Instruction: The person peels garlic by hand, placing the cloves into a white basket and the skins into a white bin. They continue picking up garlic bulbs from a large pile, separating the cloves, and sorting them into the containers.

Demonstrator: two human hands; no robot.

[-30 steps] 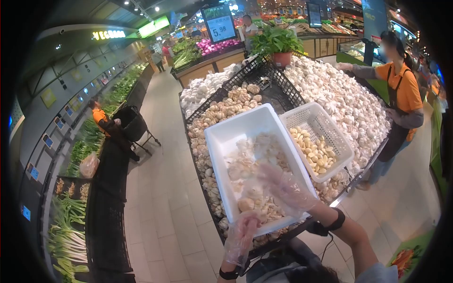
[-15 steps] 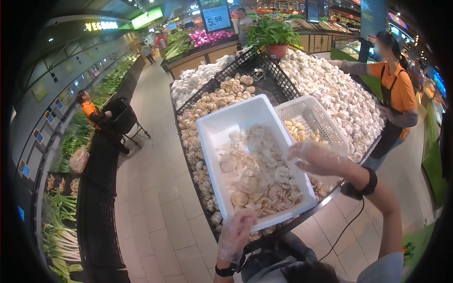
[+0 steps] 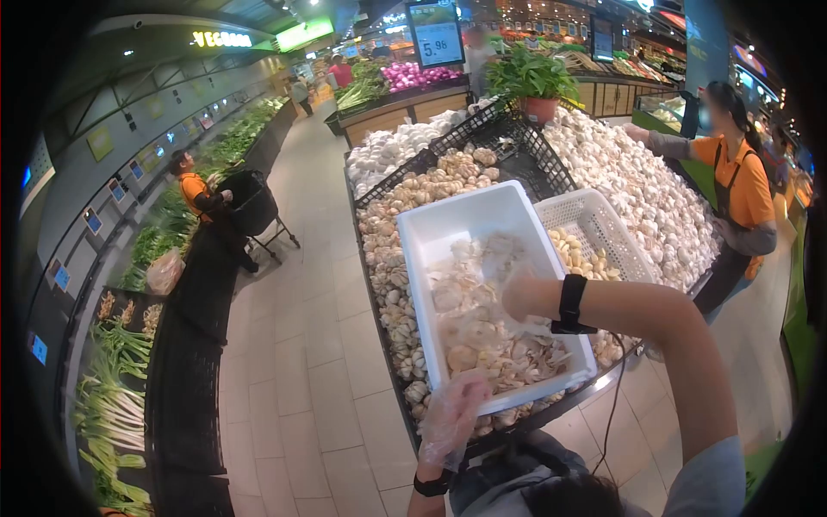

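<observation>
A white foam box (image 3: pixel 412 284) rests tilted on the garlic display, with garlic bulbs and loose papery skins (image 3: pixel 491 332) inside. My right hand (image 3: pixel 527 297), in a clear plastic glove, is inside the box over the skins; motion smears its fingers. At the box's near left corner is my left hand (image 3: pixel 457 409), also gloved. Its fingers are curled together, and what they hold, if anything, is hidden. Beside the box on the right, a white perforated basket (image 3: pixel 616 228) contains peeled garlic cloves (image 3: pixel 581 256).
Heaped garlic bulbs (image 3: pixel 633 181) surround the box, with a black crate (image 3: pixel 508 129) and a potted plant (image 3: pixel 534 77) behind. A person in an orange shirt (image 3: pixel 741 185) stands at the right. Across the aisle, another person (image 3: pixel 196 194) stands by a black cart (image 3: pixel 251 207).
My right hand has moved left from above the basket into the foam box. My left hand stays at the box's near corner. The whole view has shifted, moving the scene rightward.
</observation>
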